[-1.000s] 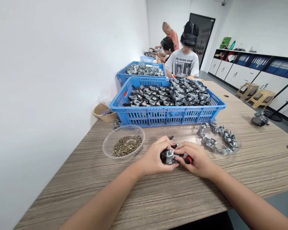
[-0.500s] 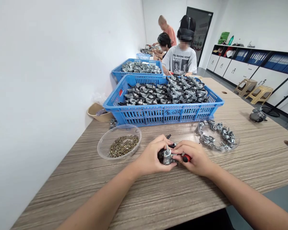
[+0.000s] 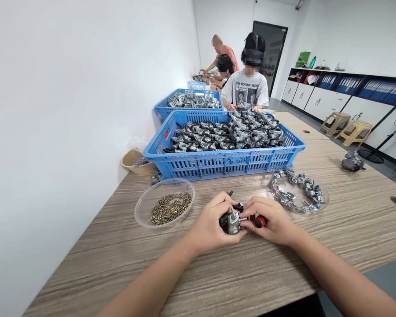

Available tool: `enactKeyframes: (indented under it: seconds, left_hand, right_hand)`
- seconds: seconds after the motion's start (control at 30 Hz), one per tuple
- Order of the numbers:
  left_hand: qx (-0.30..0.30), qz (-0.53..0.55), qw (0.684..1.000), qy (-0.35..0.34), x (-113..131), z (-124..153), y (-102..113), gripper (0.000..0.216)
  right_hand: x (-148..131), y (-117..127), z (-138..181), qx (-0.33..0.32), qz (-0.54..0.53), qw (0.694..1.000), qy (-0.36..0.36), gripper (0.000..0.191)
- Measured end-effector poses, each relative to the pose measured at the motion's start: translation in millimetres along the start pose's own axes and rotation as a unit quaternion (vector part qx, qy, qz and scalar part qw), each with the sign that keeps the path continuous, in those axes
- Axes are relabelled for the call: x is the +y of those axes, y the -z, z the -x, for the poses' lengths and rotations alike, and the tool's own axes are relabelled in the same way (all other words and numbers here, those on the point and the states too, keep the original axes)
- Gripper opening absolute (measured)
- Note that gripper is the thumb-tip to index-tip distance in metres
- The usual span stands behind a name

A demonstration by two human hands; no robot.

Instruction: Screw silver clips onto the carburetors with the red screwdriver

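Observation:
My left hand (image 3: 209, 224) is closed round a small grey metal part (image 3: 232, 221) held just above the wooden table (image 3: 218, 273). Pressed against that part from the right, my right hand (image 3: 272, 222) grips a red-handled screwdriver (image 3: 259, 221), whose tip is hidden between my fingers. A clear bowl of brass screws (image 3: 166, 207) sits to the left of my hands. To their right is a clear bowl of small metal fittings (image 3: 298, 190).
A blue crate (image 3: 224, 165) heaped with the same metal parts stands behind my hands, a second blue crate (image 3: 189, 100) beyond it. A tan bowl (image 3: 135, 160) rests by the wall. Three people work further along. One loose part (image 3: 351, 162) lies at right; stools and cabinets beyond.
Both hands stay on the part and screwdriver with only slight shifts. The view has drifted a little as my head moved.

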State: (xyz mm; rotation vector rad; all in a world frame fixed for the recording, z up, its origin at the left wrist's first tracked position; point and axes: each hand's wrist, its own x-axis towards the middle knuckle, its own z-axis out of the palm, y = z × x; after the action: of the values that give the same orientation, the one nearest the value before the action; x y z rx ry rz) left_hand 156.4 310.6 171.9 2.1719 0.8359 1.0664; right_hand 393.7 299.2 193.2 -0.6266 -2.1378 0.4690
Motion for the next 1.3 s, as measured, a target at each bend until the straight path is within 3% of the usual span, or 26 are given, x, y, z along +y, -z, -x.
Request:
enactKeyframes:
  seconds: [0.13,0.27,0.33,0.43,0.57,0.7,0.83,1.1,1.3]
  left_hand:
    - [0.027,-0.003,1.000,0.011,-3,3,-6,0.035]
    - [0.037,0.013,0.999,0.026,-9,4,-8,0.043]
    - [0.030,0.029,0.999,0.025,-11,5,-8,0.047]
    - [0.031,0.056,0.998,0.023,-15,5,-8,0.052]
    - [0.063,0.100,0.992,0.046,-16,7,-9,0.060]
    - [0.046,0.103,0.990,0.080,-8,6,-3,0.041]
    - [0.059,0.092,0.991,0.076,2,0,1,0.024]
    - [0.068,0.129,0.983,0.111,9,-3,-2,0.017]
    - [0.072,0.140,0.982,0.107,11,-2,-4,0.018]
  right_hand:
    - [-6,15,-7,0.042,0.007,0.999,-0.003,0.007]
    - [-27,34,-29,0.134,-0.022,0.991,-0.012,0.010]
    - [-41,42,-50,0.167,-0.095,0.981,-0.011,0.012]
    - [-62,46,-87,0.171,-0.346,0.922,-0.028,0.023]
    - [-75,33,-120,0.167,-0.450,0.876,-0.039,0.037]
    - [-75,19,-124,0.170,-0.450,0.875,-0.050,0.038]
    - [-73,21,-123,0.161,-0.468,0.865,-0.082,0.035]
    - [-65,15,-122,0.152,-0.460,0.869,-0.099,0.032]
    - [-68,12,-128,0.166,-0.487,0.852,-0.096,0.042]
